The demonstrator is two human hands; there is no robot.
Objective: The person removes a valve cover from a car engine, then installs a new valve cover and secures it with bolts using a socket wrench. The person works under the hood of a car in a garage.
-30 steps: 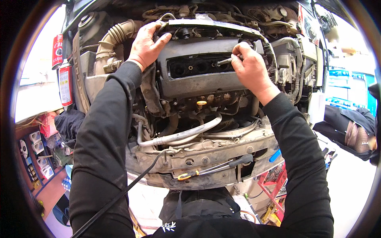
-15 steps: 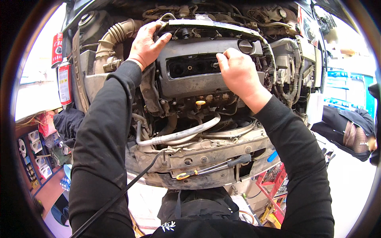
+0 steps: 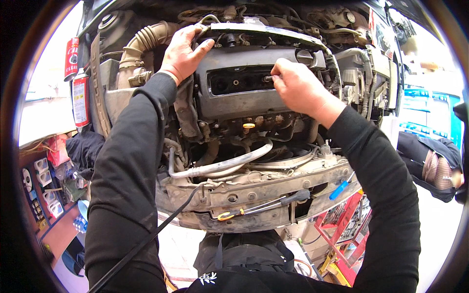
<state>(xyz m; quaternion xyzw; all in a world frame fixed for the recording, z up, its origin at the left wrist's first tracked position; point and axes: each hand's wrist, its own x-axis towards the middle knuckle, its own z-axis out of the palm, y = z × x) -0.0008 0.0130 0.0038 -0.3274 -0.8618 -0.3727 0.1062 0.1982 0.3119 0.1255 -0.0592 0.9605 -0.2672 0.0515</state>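
Observation:
A grey plastic engine cover [image 3: 234, 105] fills the middle of the engine bay, with a long dark recess [image 3: 244, 83] holding several round wells. My right hand [image 3: 303, 90] is closed in a pinch at the right end of this recess. From its fingers a small metal rod end [image 3: 267, 78] points left; the rest is hidden in the grip. My left hand [image 3: 183, 56] rests on the upper left corner of the cover, thumb apart from the fingers, beside the ribbed intake hose [image 3: 146, 40]. Its fingertips are partly lost among the hoses there.
A yellow-handled screwdriver [image 3: 230, 214] and a black-handled tool [image 3: 295, 196] lie on the front crossmember, a blue-handled screwdriver [image 3: 338, 190] to their right. Two red spray cans [image 3: 80, 100] stand at the left. A red tool rack [image 3: 342, 227] is below right. A person's dark sleeve [image 3: 430, 156] shows far right.
My right hand has turned and its wrist has swung right, while its fingertips stay at the recess. The right forearm moved outward, uncovering the blue-handled screwdriver. My left hand has hardly moved.

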